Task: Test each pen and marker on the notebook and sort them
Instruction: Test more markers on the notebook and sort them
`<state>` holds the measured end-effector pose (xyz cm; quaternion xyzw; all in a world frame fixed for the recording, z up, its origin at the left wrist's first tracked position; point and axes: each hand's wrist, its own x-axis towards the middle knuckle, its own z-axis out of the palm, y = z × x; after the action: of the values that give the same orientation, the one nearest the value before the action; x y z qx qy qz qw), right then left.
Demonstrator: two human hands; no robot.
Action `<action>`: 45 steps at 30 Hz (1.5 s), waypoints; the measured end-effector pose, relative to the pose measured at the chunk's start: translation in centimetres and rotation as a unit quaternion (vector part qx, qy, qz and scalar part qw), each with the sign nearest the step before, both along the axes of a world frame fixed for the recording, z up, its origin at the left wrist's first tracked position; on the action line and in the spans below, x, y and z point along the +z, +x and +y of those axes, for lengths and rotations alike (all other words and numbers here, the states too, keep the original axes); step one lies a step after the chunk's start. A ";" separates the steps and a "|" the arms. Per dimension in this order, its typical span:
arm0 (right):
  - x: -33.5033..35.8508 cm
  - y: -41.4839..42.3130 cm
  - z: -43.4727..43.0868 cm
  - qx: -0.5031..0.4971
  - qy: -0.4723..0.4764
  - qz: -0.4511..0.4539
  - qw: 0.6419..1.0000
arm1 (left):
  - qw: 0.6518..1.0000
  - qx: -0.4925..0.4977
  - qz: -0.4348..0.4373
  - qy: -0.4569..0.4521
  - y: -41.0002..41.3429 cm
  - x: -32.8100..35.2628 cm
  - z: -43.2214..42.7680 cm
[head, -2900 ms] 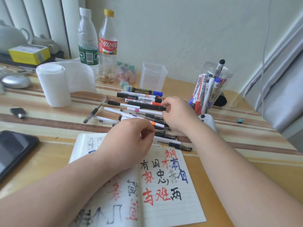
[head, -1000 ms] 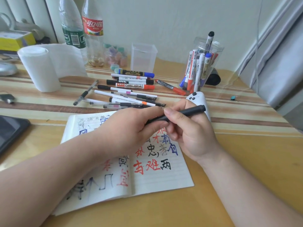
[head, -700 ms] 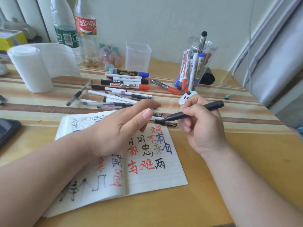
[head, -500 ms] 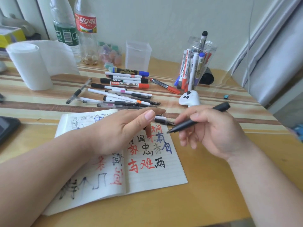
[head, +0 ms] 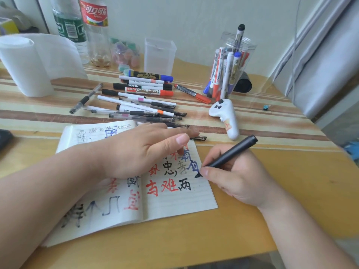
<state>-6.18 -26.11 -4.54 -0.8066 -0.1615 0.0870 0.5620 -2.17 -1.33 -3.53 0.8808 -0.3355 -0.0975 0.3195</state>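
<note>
A black marker (head: pixel 229 156) is pinched in the curled fingers of the right hand (head: pixel 239 179), its tip at the right edge of the notebook (head: pixel 174 202), its long axis slanted up and away to the right. The notebook is pressed flat by the left hand (head: pixel 139 152), whose fingers are held straight and together, near the tip.

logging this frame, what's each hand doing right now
Left hand: open, resting on the notebook.
Right hand: holding the black marker, tip at the page.

Home desk, drink bottles (head: pixel 94 30), tissue roll (head: pixel 25 65), curtain (head: pixel 320 55)
</note>
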 end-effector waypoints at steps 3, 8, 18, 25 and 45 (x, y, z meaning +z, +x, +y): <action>0.0 -0.1 0.0 -0.016 0.020 0.001 1.000 | 1.000 0.003 0.002 0.008 0.0 0.0 -0.2; 0.2 0.1 -0.4 -0.008 -0.007 -0.005 1.000 | 1.000 0.001 0.008 0.000 0.0 0.1 -0.2; 0.1 0.0 -0.2 -0.021 -0.028 0.000 0.999 | 1.000 -0.009 0.000 -0.007 -0.1 0.1 -0.2; -0.1 0.0 0.0 -0.031 -0.054 -0.016 0.998 | 1.000 -0.010 -0.001 -0.005 0.1 -0.1 -0.1; 0.2 0.4 -0.3 -0.040 -0.042 0.015 0.998 | 1.000 0.000 -0.002 -0.001 -0.1 0.1 -0.1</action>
<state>-5.82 -26.37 -4.31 -0.8337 -0.1169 0.0834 0.5333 -2.25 -1.42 -3.47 0.8809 -0.3359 -0.0952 0.3196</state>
